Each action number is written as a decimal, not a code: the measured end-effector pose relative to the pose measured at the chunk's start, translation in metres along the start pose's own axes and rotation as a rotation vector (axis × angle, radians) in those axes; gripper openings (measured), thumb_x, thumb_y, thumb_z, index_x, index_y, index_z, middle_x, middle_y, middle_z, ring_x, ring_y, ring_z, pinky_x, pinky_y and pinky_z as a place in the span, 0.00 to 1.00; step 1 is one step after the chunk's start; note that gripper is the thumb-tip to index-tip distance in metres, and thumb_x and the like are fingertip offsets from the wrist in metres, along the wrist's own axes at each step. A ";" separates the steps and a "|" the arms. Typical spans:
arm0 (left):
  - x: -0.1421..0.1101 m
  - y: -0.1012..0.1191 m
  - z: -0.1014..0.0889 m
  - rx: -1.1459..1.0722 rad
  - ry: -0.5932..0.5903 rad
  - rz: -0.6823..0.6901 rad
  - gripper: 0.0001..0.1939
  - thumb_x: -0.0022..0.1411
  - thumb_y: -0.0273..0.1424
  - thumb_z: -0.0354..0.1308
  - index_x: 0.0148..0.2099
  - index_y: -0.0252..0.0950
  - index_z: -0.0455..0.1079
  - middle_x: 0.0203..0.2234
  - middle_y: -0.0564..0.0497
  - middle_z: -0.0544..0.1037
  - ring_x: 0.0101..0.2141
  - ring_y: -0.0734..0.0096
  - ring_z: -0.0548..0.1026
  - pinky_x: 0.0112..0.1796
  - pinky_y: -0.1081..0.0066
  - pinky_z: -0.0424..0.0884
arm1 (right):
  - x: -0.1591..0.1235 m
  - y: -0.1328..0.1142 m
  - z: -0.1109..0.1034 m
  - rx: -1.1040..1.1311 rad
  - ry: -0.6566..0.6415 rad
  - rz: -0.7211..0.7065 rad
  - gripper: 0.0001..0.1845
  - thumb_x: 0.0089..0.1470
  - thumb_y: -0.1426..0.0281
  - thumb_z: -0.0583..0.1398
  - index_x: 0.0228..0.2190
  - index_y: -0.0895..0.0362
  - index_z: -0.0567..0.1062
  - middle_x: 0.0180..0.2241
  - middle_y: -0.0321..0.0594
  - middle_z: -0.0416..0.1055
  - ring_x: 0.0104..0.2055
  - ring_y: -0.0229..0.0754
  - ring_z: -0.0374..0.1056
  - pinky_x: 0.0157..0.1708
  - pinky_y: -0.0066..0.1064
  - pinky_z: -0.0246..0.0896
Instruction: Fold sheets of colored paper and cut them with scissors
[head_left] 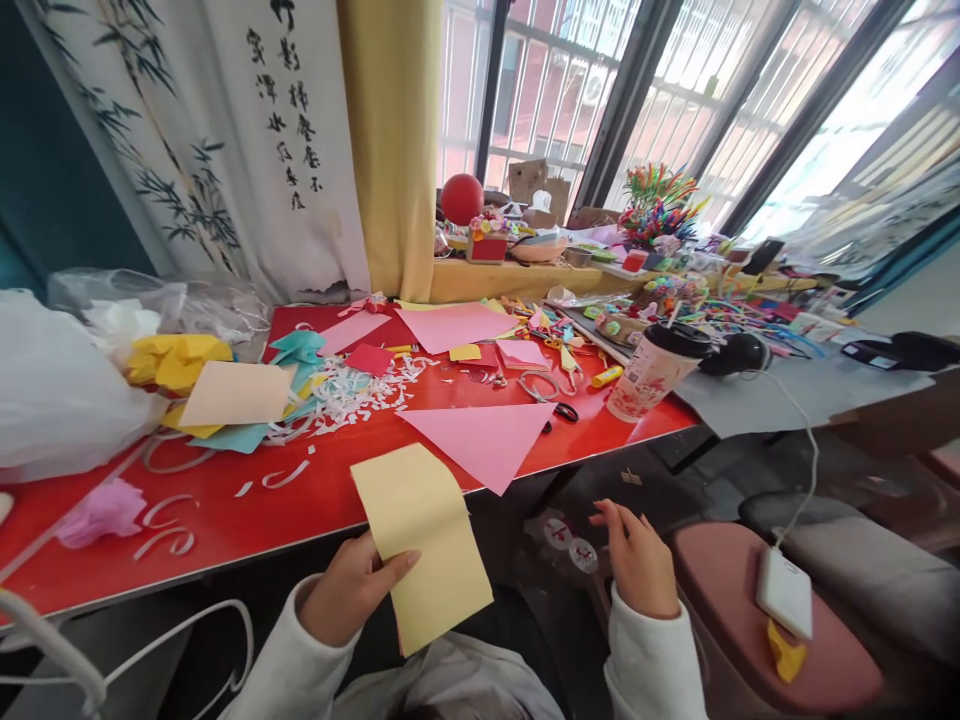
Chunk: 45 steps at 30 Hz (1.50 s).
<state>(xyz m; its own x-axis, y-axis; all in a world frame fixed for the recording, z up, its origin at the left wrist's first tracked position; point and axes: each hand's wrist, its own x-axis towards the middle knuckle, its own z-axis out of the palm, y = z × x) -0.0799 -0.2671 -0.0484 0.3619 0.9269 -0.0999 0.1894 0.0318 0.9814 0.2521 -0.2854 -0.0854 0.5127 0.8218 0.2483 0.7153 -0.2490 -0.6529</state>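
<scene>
My left hand [352, 590] is closed on a piece of pale yellow paper [431, 540], thumb on top and fingers underneath. The paper bends near its upper part, and a thin pinkish edge shows along its lower left side. My right hand [637, 560] hangs in the air to the right of the paper, fingers loosely bent and apart, with nothing visible in it. Just beyond the yellow paper, a pink triangular sheet [480, 435] lies on the red table [360, 500], its tip past the front edge. Black-handled scissors [564, 411] rest behind that sheet.
A paper cup with a black lid [652, 375] stands near the table's right end. White paper shreds [360, 395] and crumpled coloured paper [176, 362] lie at left, beside a white plastic bag [67, 390]. A power bank [784, 592] sits on a pink stool [720, 570] with its cable hanging.
</scene>
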 end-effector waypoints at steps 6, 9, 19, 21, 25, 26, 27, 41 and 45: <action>0.002 -0.008 -0.003 0.108 -0.028 0.011 0.20 0.56 0.41 0.55 0.44 0.32 0.72 0.42 0.43 0.77 0.43 0.56 0.74 0.43 0.66 0.69 | 0.002 0.011 0.014 -0.094 0.115 -0.145 0.20 0.48 0.64 0.48 0.33 0.60 0.75 0.43 0.54 0.69 0.47 0.53 0.65 0.45 0.41 0.59; 0.000 -0.008 -0.002 0.144 -0.025 0.028 0.18 0.56 0.40 0.55 0.43 0.33 0.73 0.39 0.44 0.78 0.39 0.58 0.75 0.40 0.67 0.70 | -0.001 0.004 0.013 -0.061 0.055 -0.100 0.21 0.52 0.58 0.48 0.29 0.58 0.75 0.35 0.50 0.73 0.39 0.50 0.69 0.39 0.38 0.60; -0.004 -0.005 0.009 0.300 -0.162 0.093 0.16 0.57 0.37 0.53 0.45 0.37 0.74 0.33 0.48 0.80 0.32 0.62 0.76 0.33 0.73 0.70 | 0.000 0.014 0.015 -0.155 -0.038 0.002 0.27 0.50 0.63 0.52 0.52 0.56 0.63 0.26 0.41 0.73 0.26 0.46 0.69 0.24 0.33 0.57; -0.004 -0.005 0.010 0.308 -0.161 0.100 0.16 0.57 0.37 0.53 0.44 0.38 0.75 0.32 0.48 0.80 0.32 0.62 0.76 0.33 0.73 0.70 | 0.001 0.017 0.017 -0.194 -0.024 -0.057 0.23 0.51 0.62 0.52 0.47 0.57 0.68 0.32 0.45 0.72 0.32 0.48 0.69 0.29 0.35 0.60; -0.004 -0.006 0.011 0.351 -0.208 0.096 0.16 0.58 0.37 0.51 0.45 0.37 0.74 0.33 0.49 0.80 0.33 0.63 0.76 0.34 0.74 0.69 | 0.003 0.018 0.018 -0.255 0.141 -0.192 0.19 0.52 0.65 0.49 0.38 0.59 0.74 0.42 0.54 0.67 0.45 0.54 0.63 0.41 0.44 0.57; -0.004 -0.006 0.011 0.354 -0.210 0.096 0.16 0.59 0.36 0.51 0.45 0.37 0.74 0.34 0.49 0.80 0.33 0.63 0.76 0.34 0.74 0.69 | 0.003 0.017 0.017 -0.258 0.182 -0.207 0.19 0.51 0.64 0.50 0.38 0.60 0.74 0.44 0.55 0.66 0.46 0.55 0.62 0.43 0.45 0.56; -0.004 -0.006 0.011 0.353 -0.208 0.096 0.16 0.59 0.36 0.51 0.45 0.37 0.74 0.34 0.49 0.80 0.34 0.63 0.76 0.34 0.74 0.69 | 0.003 0.016 0.014 -0.252 0.193 -0.186 0.19 0.51 0.63 0.51 0.39 0.60 0.74 0.42 0.54 0.68 0.45 0.55 0.64 0.42 0.45 0.56; -0.008 -0.011 0.014 0.267 -0.181 0.115 0.15 0.56 0.38 0.53 0.39 0.38 0.76 0.26 0.50 0.79 0.26 0.66 0.74 0.29 0.74 0.68 | -0.017 -0.040 0.012 0.540 -0.088 -0.062 0.23 0.50 0.51 0.54 0.34 0.57 0.74 0.29 0.44 0.71 0.36 0.46 0.69 0.40 0.41 0.63; -0.008 -0.016 0.021 0.241 -0.302 0.100 0.15 0.56 0.39 0.54 0.39 0.37 0.76 0.26 0.50 0.79 0.26 0.67 0.74 0.28 0.75 0.68 | -0.042 -0.087 0.023 0.920 -0.782 0.069 0.28 0.47 0.47 0.55 0.34 0.58 0.75 0.25 0.42 0.74 0.30 0.44 0.71 0.31 0.36 0.67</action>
<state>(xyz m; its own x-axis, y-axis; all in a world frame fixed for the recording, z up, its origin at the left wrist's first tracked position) -0.0667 -0.2827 -0.0663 0.6345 0.7682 -0.0848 0.3358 -0.1752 0.9255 0.1571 -0.2863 -0.0558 -0.1165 0.9882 -0.0998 -0.0708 -0.1085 -0.9916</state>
